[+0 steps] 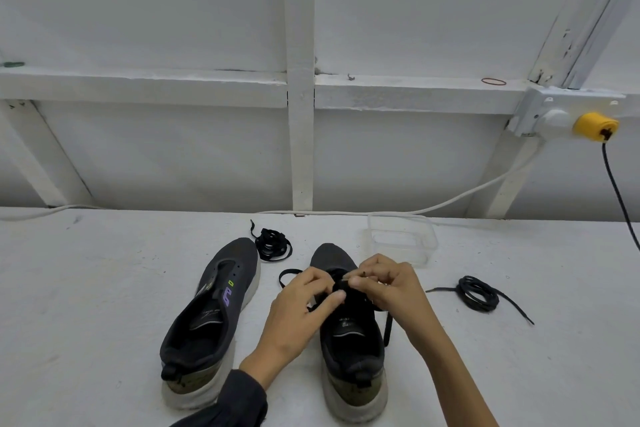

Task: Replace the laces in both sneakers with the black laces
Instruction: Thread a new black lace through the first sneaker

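Two dark grey sneakers stand side by side on the white table, toes pointing away. The left sneaker (pixel 211 315) has empty eyelets. Over the throat of the right sneaker (pixel 349 343) both hands work a flat black lace (pixel 285 276), which loops out to the left and hangs down the shoe's right side. My left hand (pixel 304 305) grips the tongue area with curled fingers. My right hand (pixel 384 284) pinches the lace tip at the eyelets. A bundled flat black lace (pixel 272 243) lies behind the left sneaker. A coiled round black lace (pixel 479 293) lies to the right.
A clear plastic container (pixel 403 239) sits behind the right sneaker near the wall. A white cable (pixel 346 213) runs along the table's back edge to a wall socket with a yellow plug (pixel 594 126) and a black cord.
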`<action>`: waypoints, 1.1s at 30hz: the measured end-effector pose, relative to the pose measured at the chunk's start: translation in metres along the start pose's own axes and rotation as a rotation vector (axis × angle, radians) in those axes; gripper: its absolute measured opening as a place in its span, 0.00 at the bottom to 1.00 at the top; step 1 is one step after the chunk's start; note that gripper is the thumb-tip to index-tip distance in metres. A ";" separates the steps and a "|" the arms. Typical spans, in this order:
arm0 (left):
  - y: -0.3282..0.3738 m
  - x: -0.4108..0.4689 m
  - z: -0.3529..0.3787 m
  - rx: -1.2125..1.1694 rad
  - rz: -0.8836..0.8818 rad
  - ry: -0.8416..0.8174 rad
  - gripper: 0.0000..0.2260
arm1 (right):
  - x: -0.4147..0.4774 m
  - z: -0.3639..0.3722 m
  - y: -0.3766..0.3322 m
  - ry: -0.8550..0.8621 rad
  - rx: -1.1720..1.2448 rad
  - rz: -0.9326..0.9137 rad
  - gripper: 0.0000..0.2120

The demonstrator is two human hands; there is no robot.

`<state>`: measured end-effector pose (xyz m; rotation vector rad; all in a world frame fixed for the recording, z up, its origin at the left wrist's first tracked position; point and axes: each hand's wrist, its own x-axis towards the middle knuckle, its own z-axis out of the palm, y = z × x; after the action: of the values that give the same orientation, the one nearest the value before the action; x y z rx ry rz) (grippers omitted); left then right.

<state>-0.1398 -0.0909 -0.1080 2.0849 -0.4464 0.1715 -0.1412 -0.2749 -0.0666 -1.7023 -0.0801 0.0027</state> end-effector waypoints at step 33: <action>0.011 0.006 0.028 -0.336 -0.095 0.050 0.05 | 0.012 -0.003 -0.030 -0.200 -0.312 -0.069 0.06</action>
<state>-0.1401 -0.1214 -0.1118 1.7632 -0.3201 0.0848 -0.1311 -0.2728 -0.0356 -2.0059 -0.3020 0.1139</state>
